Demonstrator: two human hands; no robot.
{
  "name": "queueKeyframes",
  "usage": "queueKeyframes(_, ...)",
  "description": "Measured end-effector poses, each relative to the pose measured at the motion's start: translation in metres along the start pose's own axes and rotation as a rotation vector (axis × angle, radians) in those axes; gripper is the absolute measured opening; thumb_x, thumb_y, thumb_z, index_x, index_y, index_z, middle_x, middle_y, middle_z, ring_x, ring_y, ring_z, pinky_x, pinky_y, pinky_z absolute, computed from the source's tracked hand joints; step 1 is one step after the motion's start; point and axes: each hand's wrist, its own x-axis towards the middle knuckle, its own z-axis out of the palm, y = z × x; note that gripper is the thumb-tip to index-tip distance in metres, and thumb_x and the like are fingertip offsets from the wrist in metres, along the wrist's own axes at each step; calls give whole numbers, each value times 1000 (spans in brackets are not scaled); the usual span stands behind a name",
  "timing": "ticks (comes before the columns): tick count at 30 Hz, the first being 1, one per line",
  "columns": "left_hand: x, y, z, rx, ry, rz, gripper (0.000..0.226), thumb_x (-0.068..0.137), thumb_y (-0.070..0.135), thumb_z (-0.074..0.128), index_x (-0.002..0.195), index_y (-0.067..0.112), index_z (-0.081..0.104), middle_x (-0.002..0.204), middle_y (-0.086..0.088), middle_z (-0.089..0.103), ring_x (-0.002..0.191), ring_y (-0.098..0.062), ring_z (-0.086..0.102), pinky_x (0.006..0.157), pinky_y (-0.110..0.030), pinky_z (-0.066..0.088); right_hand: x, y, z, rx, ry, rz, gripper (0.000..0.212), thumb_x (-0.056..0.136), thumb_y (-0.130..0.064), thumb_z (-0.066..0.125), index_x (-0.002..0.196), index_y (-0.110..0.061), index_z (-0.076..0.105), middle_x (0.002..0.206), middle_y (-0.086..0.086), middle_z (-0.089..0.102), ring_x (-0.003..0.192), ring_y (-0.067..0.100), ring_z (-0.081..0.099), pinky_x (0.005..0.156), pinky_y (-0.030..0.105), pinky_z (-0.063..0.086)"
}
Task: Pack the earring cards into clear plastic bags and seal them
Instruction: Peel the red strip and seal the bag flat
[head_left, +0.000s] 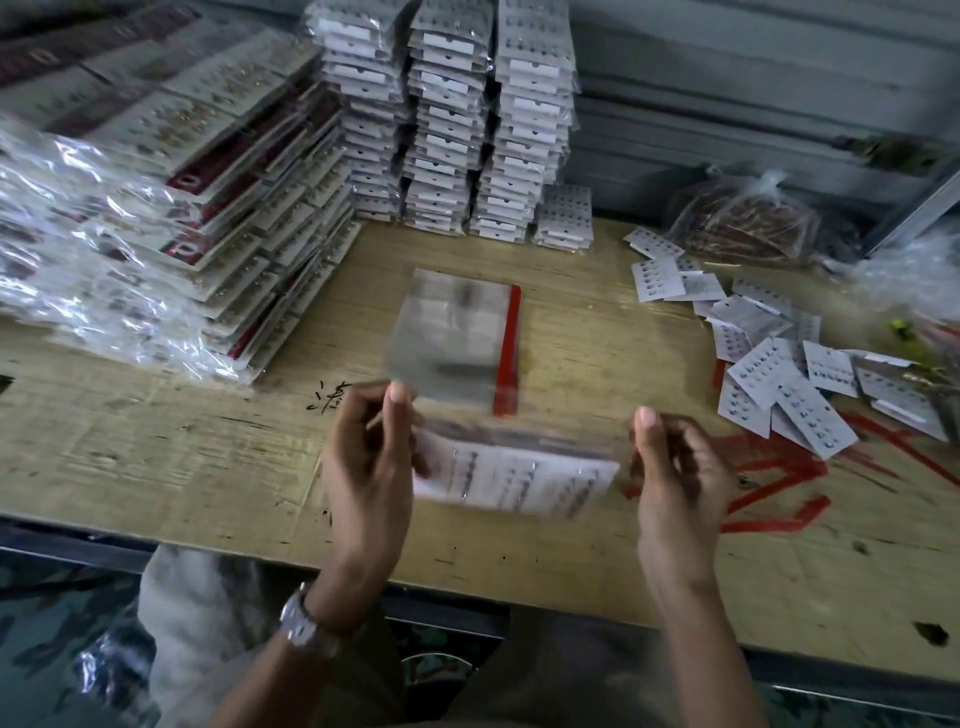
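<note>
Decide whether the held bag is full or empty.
Full: an earring card shows inside the clear bag held by left hand and right hand.

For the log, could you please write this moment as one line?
left hand, right hand: hold clear plastic bag of white earring cards | seal: blurred

Left hand (370, 457) and right hand (675, 467) pinch a bagged earring card (514, 480) above the table (519, 561).

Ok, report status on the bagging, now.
Left grip and right grip both pinching the clear plastic bag at its top corners. White earring card inside it. Seal blurred, cannot tell. Loose white cards lie apart, to the right.
</note>
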Motion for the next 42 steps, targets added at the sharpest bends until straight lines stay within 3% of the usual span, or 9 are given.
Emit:
queueKeyframes(8, 56, -15, 28, -57, -69, 52, 13, 106, 8, 42, 97, 5, 50, 75, 5, 56, 62, -12, 55, 60, -31, 54, 53, -1, 13, 44, 14, -118, 20, 95, -20, 64, 77, -25, 68, 66, -5, 63, 57, 6, 50, 55, 20, 41)
queueKeyframes(13, 26, -34, 13, -92, -65, -41, 16, 104, 13, 42, 93, 8, 52, 76, 7, 58, 64, -10, 56, 61, -28, 56, 26, 19, 1, 21, -45, -19, 20, 96, -25, 63, 77, -27, 70, 66, -7, 64, 53, 2, 48, 49, 13, 39)
queueKeyframes(20, -3, -26, 4, -103, -9, -70, 26, 102, 18, 51, 84, 31, 64, 76, 7, 65, 57, 5, 52, 52, -8, 41, -5, 26, -8, -6, 34, 78, 18, 92, -25, 66, 75, -23, 72, 68, 0, 70, 55, 8, 54, 49, 15, 41)
queueKeyframes(27, -20, -23, -4, -53, 73, -193, 17, 93, 28, 60, 79, 31, 69, 76, 4, 70, 57, 0, 56, 50, -10, 43, -23, 25, -7, -21, 66, 134, 18, 90, -27, 67, 73, -23, 73, 65, 0, 69, 52, 6, 53, 46, 18, 37)
queueKeyframes(29, -21, -22, -4, -58, 77, -250, 16, 93, 29, 59, 80, 26, 68, 76, 4, 69, 58, -4, 55, 49, -14, 42, -25, 26, -6, -17, 83, 167, 18, 88, -29, 69, 72, -23, 74, 66, 0, 70, 56, 7, 58, 54, 21, 42)
queueKeyframes(32, -23, -19, -7, -28, 43, -255, 21, 97, 30, 58, 87, 13, 64, 85, 0, 70, 80, -16, 65, 71, -22, 51, -26, 27, -6, -36, 91, 196, 19, 87, -30, 70, 70, -24, 75, 67, -1, 71, 64, 9, 64, 67, 29, 47)
queueKeyframes(35, -25, -14, -10, 50, -17, -161, 22, 100, 30, 53, 90, 12, 62, 89, -6, 68, 87, -29, 64, 78, -39, 52, -28, 26, -7, -40, 68, 159, 19, 87, -34, 68, 71, -24, 74, 65, -3, 70, 59, 4, 60, 60, 19, 45)
queueKeyframes(37, -25, -12, -11, 97, -31, -102, 17, 100, 26, 50, 92, 15, 61, 89, -3, 67, 88, -27, 64, 80, -46, 53, -30, 25, -7, -49, 53, 146, 19, 88, -37, 67, 74, -26, 73, 64, -2, 69, 55, 3, 56, 51, 14, 42)
queueKeyframes(42, -24, -18, -17, 237, -9, -78, 17, 96, 45, 49, 92, 34, 62, 93, -1, 66, 97, -42, 55, 86, -71, 40, -30, 26, -7, -56, 56, 134, 23, 91, -35, 66, 73, -20, 69, 60, 1, 64, 49, 8, 48, 44, 18, 37)
